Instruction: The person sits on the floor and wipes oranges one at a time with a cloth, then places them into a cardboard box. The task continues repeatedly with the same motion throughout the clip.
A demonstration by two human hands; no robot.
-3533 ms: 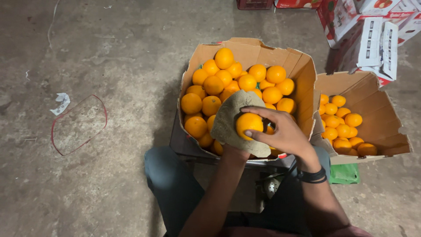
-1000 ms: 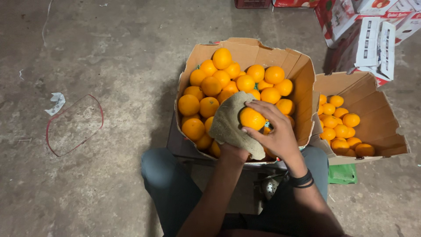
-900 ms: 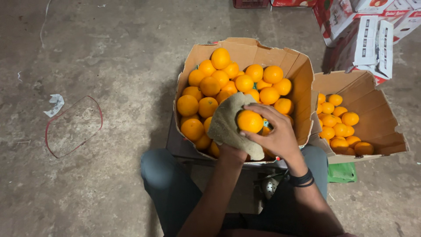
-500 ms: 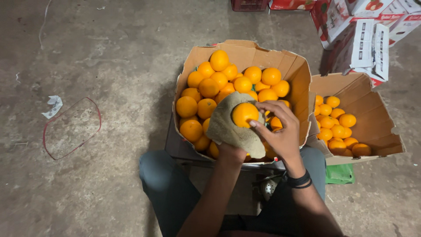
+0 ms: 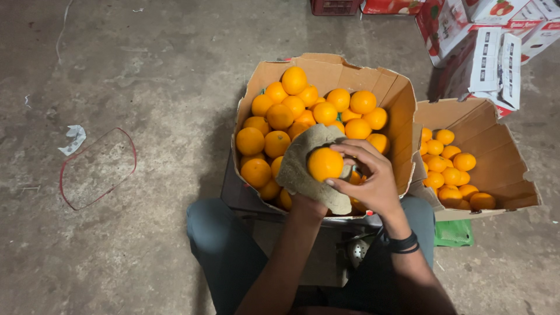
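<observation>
The orange [image 5: 325, 164] sits on a tan cloth [image 5: 303, 166] cupped by the mostly hidden left hand [image 5: 308, 204] over the full carton [image 5: 402, 111], the right hand [image 5: 370, 178] curled round it fingertip-only, so it could slip back into the heap.

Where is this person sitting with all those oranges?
Probably a fruit storeroom or market stall floor: two open cardboard boxes of oranges sit on bare concrete floor, with printed cartons stacked behind.

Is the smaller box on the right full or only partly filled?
Partly filled. The oranges sit low in the right box, with much bare cardboard wall showing above them.
</observation>
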